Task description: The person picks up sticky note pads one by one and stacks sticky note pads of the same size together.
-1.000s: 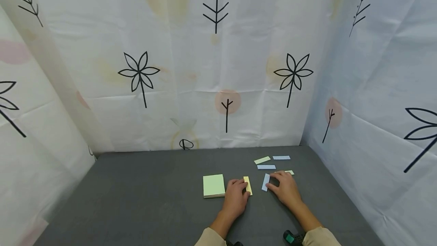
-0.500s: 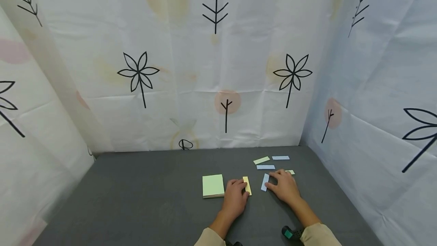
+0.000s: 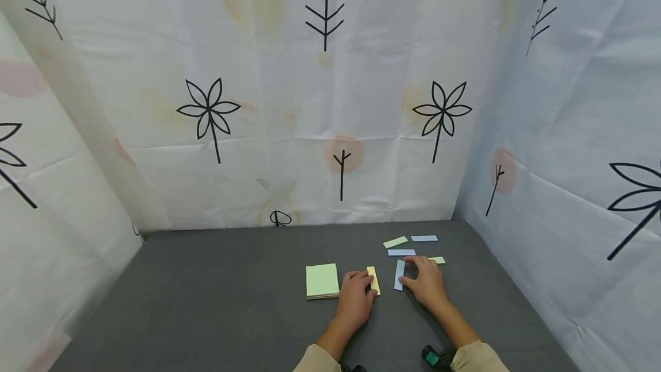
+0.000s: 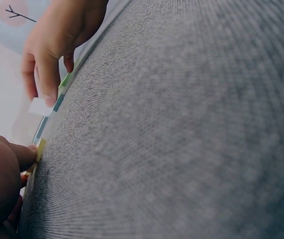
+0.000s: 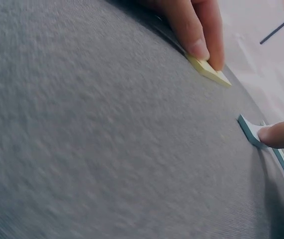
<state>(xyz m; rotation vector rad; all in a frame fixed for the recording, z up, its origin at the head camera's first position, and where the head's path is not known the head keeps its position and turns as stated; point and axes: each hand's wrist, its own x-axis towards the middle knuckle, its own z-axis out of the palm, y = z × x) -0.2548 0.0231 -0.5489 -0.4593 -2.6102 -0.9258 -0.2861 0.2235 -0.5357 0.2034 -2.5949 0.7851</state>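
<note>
My left hand is at the yellow sticky-note pad, a narrow strip lying on the grey table. Its thumb and fingers hold the strip's left side, seen also in the right wrist view, where the fingertips sit on the yellow pad. My right hand pinches a narrow light-blue sticky-note pad from its right side, thumb low and a finger near the far end. In the right wrist view this blue pad looks tilted, its near end raised. A gap separates the blue and yellow strips.
Left of my left hand stands a square green sticky-note stack. Beyond my right hand lie two blue strips, one near and one far, with a green strip beside them. Another green strip is partly behind the hand.
My right hand has shifted slightly left with the blue pad, which has turned a little more upright in the head view. My left hand and the yellow pad stay in place.
</note>
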